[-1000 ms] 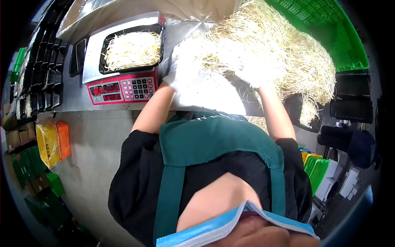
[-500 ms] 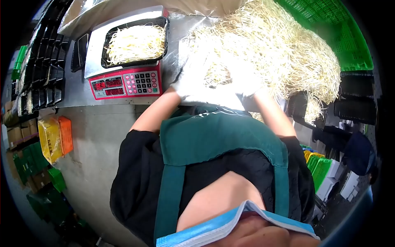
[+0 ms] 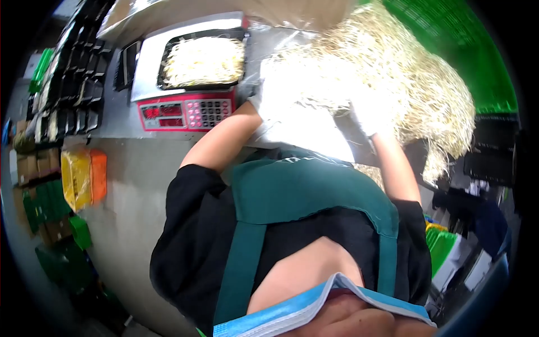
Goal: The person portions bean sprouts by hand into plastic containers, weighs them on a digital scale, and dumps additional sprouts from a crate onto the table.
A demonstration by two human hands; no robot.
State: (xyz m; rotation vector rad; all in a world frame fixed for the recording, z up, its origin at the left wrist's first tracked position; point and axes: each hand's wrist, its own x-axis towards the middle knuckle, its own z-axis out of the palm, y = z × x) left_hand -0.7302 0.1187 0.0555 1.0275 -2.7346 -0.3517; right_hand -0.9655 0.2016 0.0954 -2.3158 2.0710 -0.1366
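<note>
A large heap of bean sprouts (image 3: 432, 92) covers the right part of the metal table. My left hand (image 3: 274, 109), in a white glove, is at the heap's left side, beside the scale. Also in a white glove, my right hand (image 3: 368, 112) touches sprouts at the heap's near side. Strong glare washes out the fingers of both hands, so their grip is hidden. Some sprouts lie between the two hands. On the red scale (image 3: 150, 95), left of my left hand, sits a black tray (image 3: 163, 76) filled with sprouts.
Stacked black trays (image 3: 81, 73) line the table's left end, near a dark flat object (image 3: 127, 66). A green crate (image 3: 494, 84) is behind the heap at right. More black trays (image 3: 489, 146) stand at far right. Yellow (image 3: 76, 177) and orange bins (image 3: 98, 175) are lower left.
The view has shifted, moving the scale and table rightward in the picture. My hands are a little farther apart, and more bare metal shows between them and my apron.
</note>
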